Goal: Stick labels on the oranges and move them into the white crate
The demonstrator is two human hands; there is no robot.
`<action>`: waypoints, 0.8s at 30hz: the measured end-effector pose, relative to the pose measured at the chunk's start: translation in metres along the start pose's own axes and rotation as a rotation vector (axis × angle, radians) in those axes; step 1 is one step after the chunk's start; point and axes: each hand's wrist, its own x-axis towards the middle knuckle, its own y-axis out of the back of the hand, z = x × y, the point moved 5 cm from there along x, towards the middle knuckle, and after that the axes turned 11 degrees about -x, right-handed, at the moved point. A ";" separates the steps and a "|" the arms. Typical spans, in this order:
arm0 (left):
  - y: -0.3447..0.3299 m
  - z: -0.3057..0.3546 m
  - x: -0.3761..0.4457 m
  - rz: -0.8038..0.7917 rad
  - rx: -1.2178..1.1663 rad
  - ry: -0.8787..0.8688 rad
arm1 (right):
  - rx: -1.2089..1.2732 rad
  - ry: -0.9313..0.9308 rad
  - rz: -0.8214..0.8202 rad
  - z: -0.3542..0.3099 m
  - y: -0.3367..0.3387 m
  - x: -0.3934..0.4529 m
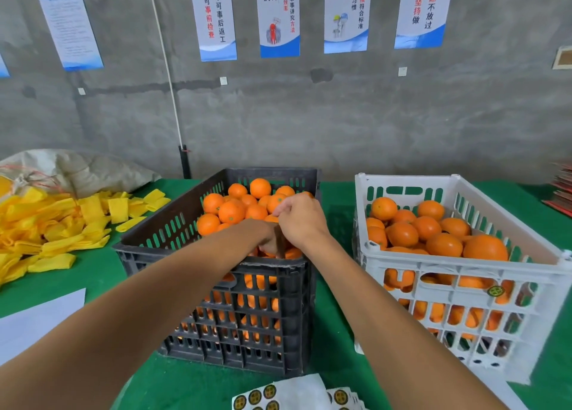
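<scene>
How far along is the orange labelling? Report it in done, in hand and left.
Done: the white slotted plastic crate is roughly full of oranges; whether each is labelled can't be seen. In hand: both hands, left hand and right hand, work together over the black slotted plastic crate, the grip itself hidden. Left: that black crate is heaped with oranges, and round label stickers wait on the sheet.

a rough grey concrete wall [309, 115] is seen behind, hung with blue and white posters [279, 16] printed in chinese characters. a thin white pipe [164, 63] is run down it. the counter [337, 332] is covered in green cloth.
</scene>
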 end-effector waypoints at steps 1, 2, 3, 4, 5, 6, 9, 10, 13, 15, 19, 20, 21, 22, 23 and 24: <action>0.001 0.001 -0.001 0.017 0.012 -0.017 | -0.002 0.000 0.002 0.000 0.000 -0.001; 0.003 -0.001 -0.001 0.047 0.006 -0.016 | -0.008 0.001 0.004 0.000 0.000 -0.001; 0.005 -0.005 0.001 0.075 -0.022 -0.009 | -0.015 0.003 0.005 -0.001 -0.001 -0.002; 0.006 -0.009 0.003 0.081 -0.054 -0.007 | -0.022 0.006 0.008 -0.001 -0.001 -0.003; 0.005 -0.012 0.004 0.062 -0.084 -0.002 | -0.031 0.010 0.011 -0.002 -0.002 -0.003; 0.002 -0.014 0.003 0.022 -0.115 0.009 | -0.039 0.016 0.013 -0.003 -0.001 -0.004; -0.005 -0.018 0.004 -0.064 -0.133 0.039 | -0.041 0.021 0.010 -0.003 -0.001 -0.005; -0.005 -0.018 0.003 -0.061 -0.114 0.051 | -0.036 0.020 0.011 -0.003 -0.001 -0.005; 0.014 -0.019 0.001 0.176 -0.051 0.105 | -0.035 0.017 0.020 -0.004 -0.001 -0.004; 0.008 -0.015 0.003 0.051 -0.041 0.107 | -0.036 0.016 0.024 -0.003 0.000 -0.004; 0.002 -0.014 0.007 0.001 -0.011 0.069 | -0.023 0.005 0.026 -0.001 0.000 -0.004; 0.003 -0.015 0.008 0.007 0.000 0.064 | -0.020 0.003 0.027 -0.002 -0.001 -0.004; 0.004 -0.017 0.009 0.023 0.021 0.081 | -0.019 0.002 0.028 -0.002 -0.001 -0.005; 0.004 -0.019 0.010 0.030 0.044 0.108 | -0.018 -0.001 0.030 -0.001 -0.002 -0.005; 0.002 -0.020 0.010 0.018 0.062 0.129 | -0.015 -0.006 0.033 -0.001 -0.002 -0.004; 0.002 -0.020 0.009 0.010 0.068 0.123 | -0.004 -0.014 0.035 0.000 -0.002 -0.004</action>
